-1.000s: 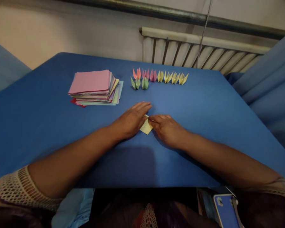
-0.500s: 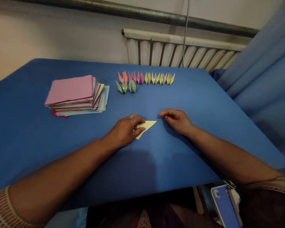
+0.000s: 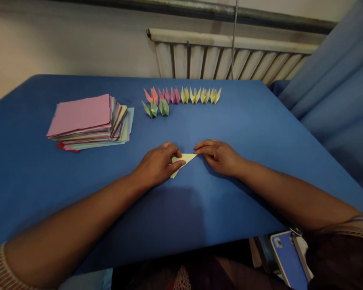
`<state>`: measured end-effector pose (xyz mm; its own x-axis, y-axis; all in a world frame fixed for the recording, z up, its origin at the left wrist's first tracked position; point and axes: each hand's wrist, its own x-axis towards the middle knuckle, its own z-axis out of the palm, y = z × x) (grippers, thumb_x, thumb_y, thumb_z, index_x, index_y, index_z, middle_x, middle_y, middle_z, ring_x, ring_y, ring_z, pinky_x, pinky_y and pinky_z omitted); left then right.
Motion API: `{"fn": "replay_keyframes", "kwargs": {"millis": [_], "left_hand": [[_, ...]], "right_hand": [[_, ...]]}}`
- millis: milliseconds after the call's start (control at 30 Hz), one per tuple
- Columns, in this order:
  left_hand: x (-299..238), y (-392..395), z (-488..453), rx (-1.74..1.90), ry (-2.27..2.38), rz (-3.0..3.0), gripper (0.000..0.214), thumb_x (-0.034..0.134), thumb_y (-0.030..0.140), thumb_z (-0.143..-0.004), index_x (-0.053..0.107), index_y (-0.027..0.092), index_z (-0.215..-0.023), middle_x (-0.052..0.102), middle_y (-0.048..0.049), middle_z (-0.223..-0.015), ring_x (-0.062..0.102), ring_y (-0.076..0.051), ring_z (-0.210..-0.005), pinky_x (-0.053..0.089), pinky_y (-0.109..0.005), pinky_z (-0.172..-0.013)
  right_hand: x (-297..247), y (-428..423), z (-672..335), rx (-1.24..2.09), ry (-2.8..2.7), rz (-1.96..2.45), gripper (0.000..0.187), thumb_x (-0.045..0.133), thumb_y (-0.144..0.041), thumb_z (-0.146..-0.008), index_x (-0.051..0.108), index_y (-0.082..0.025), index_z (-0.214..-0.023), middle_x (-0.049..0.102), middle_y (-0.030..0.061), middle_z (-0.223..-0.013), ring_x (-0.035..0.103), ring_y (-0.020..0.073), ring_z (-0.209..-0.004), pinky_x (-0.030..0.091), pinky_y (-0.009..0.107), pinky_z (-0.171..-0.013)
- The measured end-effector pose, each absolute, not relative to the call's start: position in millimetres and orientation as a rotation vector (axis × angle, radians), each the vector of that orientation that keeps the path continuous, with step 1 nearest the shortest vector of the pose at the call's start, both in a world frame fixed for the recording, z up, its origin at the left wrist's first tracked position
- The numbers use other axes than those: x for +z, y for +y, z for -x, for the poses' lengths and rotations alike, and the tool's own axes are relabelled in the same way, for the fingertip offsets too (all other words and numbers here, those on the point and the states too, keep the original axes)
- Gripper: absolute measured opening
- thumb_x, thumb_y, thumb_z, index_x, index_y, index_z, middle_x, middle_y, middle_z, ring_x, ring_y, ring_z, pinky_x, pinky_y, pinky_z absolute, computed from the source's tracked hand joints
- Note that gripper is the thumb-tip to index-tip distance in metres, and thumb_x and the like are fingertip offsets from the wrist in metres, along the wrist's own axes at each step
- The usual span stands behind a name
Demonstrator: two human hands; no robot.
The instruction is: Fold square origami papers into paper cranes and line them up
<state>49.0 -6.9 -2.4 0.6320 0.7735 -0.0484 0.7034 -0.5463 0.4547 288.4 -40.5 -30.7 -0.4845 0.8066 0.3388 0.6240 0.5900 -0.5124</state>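
- At the near middle of the tabletop [image 3: 245,129], between the two hands, lies the yellow paper [image 3: 188,158], folded to a narrow point on its right.
- The left hand [image 3: 159,163] grips the paper's left part, thumb on top; the right hand [image 3: 219,157] has its fingertips at the point, but whether they pinch it or only touch it I cannot tell.
- The likeliest fault is a skewed crease: if the left thumb lets the layers slide while the right fingers press, the edges would no longer meet.
- The point looks thin; too hard a pull or rub there could blunt or tear it.
- A loose left grip might also let the paper turn on the smooth-looking cloth.
- The figures stand well apart from the hands, so a knock seems unlikely unless an arm reaches far forward.
- Count: one paper in work; one stack [image 3: 81,114], its sheets too many to tell; nine figures, being one orange [image 3: 153,96], two pink [image 3: 175,96], four yellow [image 3: 195,96], two green [image 3: 164,108].
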Motion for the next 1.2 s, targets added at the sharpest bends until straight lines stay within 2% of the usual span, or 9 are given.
{"fn": "replay_keyframes", "kwargs": {"millis": [167,333,433,600,800,1033,1200], "left_hand": [[-5,-6,-48,0.254,1.129,-2.516,0.023,0.056,0.036,-0.091,0.062,0.02,-0.107,0.06,-0.0037,-0.102,0.058,-0.013,-0.074,0.043,-0.028,-0.068],[-6,-7,-50,0.179,1.077,-2.744,0.027,0.044,0.037,-0.098,0.063,0.021,-0.107,0.061,-0.0053,-0.105,0.06,-0.017,-0.083,0.043,-0.028,-0.068],[-3,-11,-52,0.115,1.092,-2.866,0.03,0.04,0.037,-0.1,0.063,0.021,-0.106,0.061,-0.0057,-0.106,0.06,-0.018,-0.081,0.041,-0.029,-0.063],[0,-15,-55,0.03,1.077,-2.94,0.028,0.04,0.033,-0.1,0.064,0.019,-0.105,0.064,-0.007,-0.106,0.06,-0.019,-0.08,0.04,-0.029,-0.06],[-3,-11,-56,0.157,1.055,-2.88,0.033,0.04,0.042,-0.1,0.065,0.02,-0.105,0.062,-0.0063,-0.101,0.059,-0.018,-0.083,0.043,-0.029,-0.066],[-6,-11,-57,0.132,1.03,-2.923,0.032,0.038,0.036,-0.101,0.065,0.019,-0.104,0.064,-0.007,-0.101,0.059,-0.021,-0.092,0.044,-0.03,-0.068],[-7,-11,-58,0.076,1.046,-2.931,0.033,0.036,0.033,-0.101,0.065,0.017,-0.099,0.064,-0.008,-0.097,0.059,-0.021,-0.088,0.042,-0.03,-0.064]], "right_hand": [[-28,-44,-290,0.446,-2.25,1.08,0.045,0.045,-0.002,-0.081,0.068,-0.021,-0.114,0.068,0.0056,-0.114,0.064,0.0155,-0.102,0.051,0.032,-0.091],[-12,-55,-282,0.409,-2.536,1.155,0.041,0.047,-0.009,-0.087,0.067,-0.023,-0.12,0.061,0.0082,-0.128,0.058,0.0214,-0.111,0.049,0.04,-0.094],[-8,-61,-277,0.348,-2.586,1.254,0.039,0.045,-0.014,-0.092,0.065,-0.02,-0.126,0.057,0.0115,-0.134,0.056,0.0234,-0.113,0.048,0.042,-0.097],[-10,-65,-273,0.242,-2.598,1.337,0.039,0.039,-0.018,-0.098,0.061,-0.016,-0.13,0.055,0.0136,-0.138,0.055,0.025,-0.116,0.046,0.043,-0.1],[-9,-72,-269,0.174,-2.613,1.402,0.047,0.041,-0.013,-0.095,0.051,-0.019,-0.14,0.052,0.0133,-0.142,0.053,0.0268,-0.12,0.048,0.045,-0.098],[-10,-73,-268,0.122,-2.633,1.437,0.046,0.039,-0.014,-0.096,0.051,-0.018,-0.14,0.051,0.0136,-0.143,0.053,0.0279,-0.12,0.049,0.045,-0.096],[-10,-74,-267,0.13,-2.624,1.47,0.042,0.038,-0.018,-0.098,0.054,-0.019,-0.137,0.053,0.0121,-0.142,0.052,0.0283,-0.122,0.048,0.046,-0.098]]}}
